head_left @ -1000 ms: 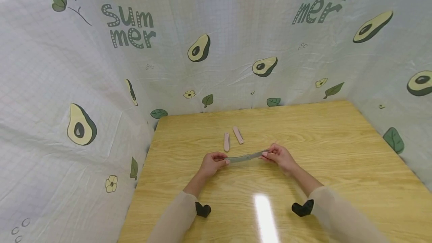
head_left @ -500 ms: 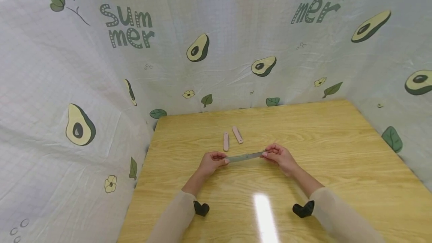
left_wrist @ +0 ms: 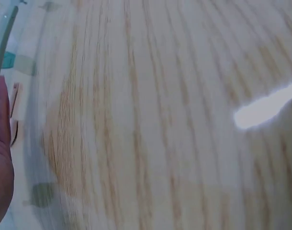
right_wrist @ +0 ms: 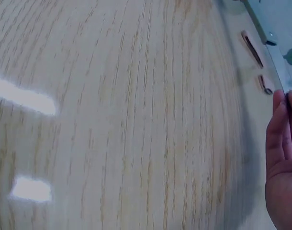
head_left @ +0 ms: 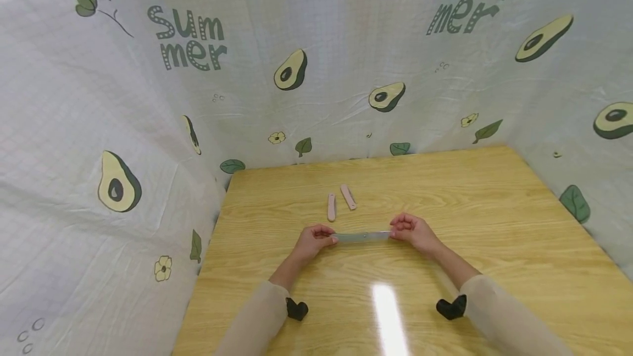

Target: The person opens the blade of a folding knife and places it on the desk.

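Observation:
A folding knife (head_left: 350, 237) with a pale green handle stretches between my two hands, its blade swung out in line with the handle. At the handle's far end, my left hand (head_left: 310, 242) pinches it between thumb and fingers. The blade's tip end is pinched by my right hand (head_left: 414, 233), which hides the point. In the right wrist view the shiny blade (right_wrist: 279, 67) runs from a rivet on the handle into my fingertips. Only the green handle (left_wrist: 1, 43) and part of my hand show at the left wrist view's edge.
Two pink folded knives lie on the wooden table (head_left: 445, 290) just beyond my hands, one nearly upright in view (head_left: 331, 207), the other slanted (head_left: 348, 197). Patterned cloth (head_left: 336, 120) hangs behind and along both sides of the table. A bright light reflection crosses the front.
The blade end has come down and slightly nearer, so blade and handle now lie in a straighter line. My right hand has shifted a little rightward. The left hand hardly moved.

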Motion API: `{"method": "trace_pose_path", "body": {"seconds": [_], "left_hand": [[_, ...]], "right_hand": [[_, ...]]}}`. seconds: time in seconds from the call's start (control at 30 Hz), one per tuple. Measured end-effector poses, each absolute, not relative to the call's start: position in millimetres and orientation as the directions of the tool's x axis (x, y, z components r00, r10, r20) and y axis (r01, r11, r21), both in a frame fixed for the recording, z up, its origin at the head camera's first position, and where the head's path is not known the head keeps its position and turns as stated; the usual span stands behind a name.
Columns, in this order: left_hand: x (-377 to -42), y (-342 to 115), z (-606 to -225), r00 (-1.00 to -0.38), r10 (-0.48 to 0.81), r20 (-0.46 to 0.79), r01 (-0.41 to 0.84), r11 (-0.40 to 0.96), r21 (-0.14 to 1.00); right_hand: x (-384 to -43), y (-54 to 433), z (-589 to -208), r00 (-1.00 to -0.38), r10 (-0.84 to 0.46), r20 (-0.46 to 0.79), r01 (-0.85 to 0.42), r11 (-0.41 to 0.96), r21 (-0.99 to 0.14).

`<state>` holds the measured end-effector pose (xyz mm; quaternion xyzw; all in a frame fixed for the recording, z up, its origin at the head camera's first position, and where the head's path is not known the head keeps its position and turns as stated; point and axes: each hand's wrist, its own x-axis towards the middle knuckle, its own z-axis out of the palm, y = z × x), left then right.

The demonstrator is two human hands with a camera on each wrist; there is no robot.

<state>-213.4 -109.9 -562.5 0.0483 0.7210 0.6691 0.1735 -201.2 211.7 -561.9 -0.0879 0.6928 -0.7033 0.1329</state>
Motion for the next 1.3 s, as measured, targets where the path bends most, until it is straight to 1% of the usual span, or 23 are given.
{"method": "trace_pose_path", "body": {"seconds": [0.13, 0.2, 0.33, 0.4, 0.53, 0.63, 0.73, 0.8, 0.9, 0.97, 1.17, 1.3], "left_hand": [[-213.4, -101.2, -568.0, -0.946, 0.25, -0.206, -0.205, 0.028, 0.978], [-213.9, -96.6, -570.4, -0.952, 0.201, -0.23, -0.232, 0.016, 0.973], [-214.6, -89.5, -571.8, -0.961, 0.086, -0.264, -0.261, 0.045, 0.964], [-215.3, -86.7, -571.7, -0.964, 0.03, -0.264, -0.262, 0.062, 0.963], [-217.6, -82.2, -571.1, -0.964, -0.068, -0.259, -0.265, 0.106, 0.958], [-219.0, -79.4, -570.8, -0.963, -0.133, -0.235, -0.256, 0.173, 0.951], [-219.7, -77.3, -569.9, -0.963, -0.191, -0.189, -0.234, 0.256, 0.938], [-220.0, -76.2, -569.7, -0.962, -0.225, -0.154, -0.22, 0.309, 0.925], [-219.6, -74.5, -568.1, -0.959, -0.259, -0.118, -0.208, 0.354, 0.912], [-219.0, -72.9, -566.8, -0.956, -0.273, -0.11, -0.207, 0.36, 0.91], [-218.7, -68.3, -565.9, -0.948, -0.3, -0.104, -0.216, 0.37, 0.904], [-220.5, -66.1, -570.0, -0.942, -0.319, -0.101, -0.223, 0.373, 0.901]], "right_hand": [[-200.5, 212.9, -564.7, -0.949, -0.269, -0.165, 0.166, 0.019, -0.986], [-200.4, 211.6, -565.7, -0.947, -0.239, -0.215, 0.221, 0.001, -0.975], [-201.5, 206.0, -564.5, -0.946, -0.152, -0.285, 0.29, -0.011, -0.957], [-203.6, 201.8, -563.4, -0.948, -0.102, -0.301, 0.303, -0.003, -0.953], [-210.8, 192.3, -562.8, -0.95, 0.005, -0.312, 0.312, -0.02, -0.95], [-216.4, 185.5, -563.3, -0.947, 0.092, -0.309, 0.311, 0.004, -0.951], [-219.9, 179.9, -562.9, -0.946, 0.148, -0.289, 0.302, 0.075, -0.95], [-221.3, 177.5, -562.0, -0.948, 0.175, -0.267, 0.294, 0.156, -0.943], [-222.7, 175.6, -559.5, -0.954, 0.189, -0.234, 0.279, 0.265, -0.923], [-224.1, 175.5, -557.9, -0.953, 0.199, -0.227, 0.283, 0.332, -0.9], [-229.0, 174.4, -554.7, -0.954, 0.198, -0.225, 0.29, 0.424, -0.858], [-230.0, 173.5, -554.7, -0.963, 0.191, -0.19, 0.263, 0.512, -0.818]]}}
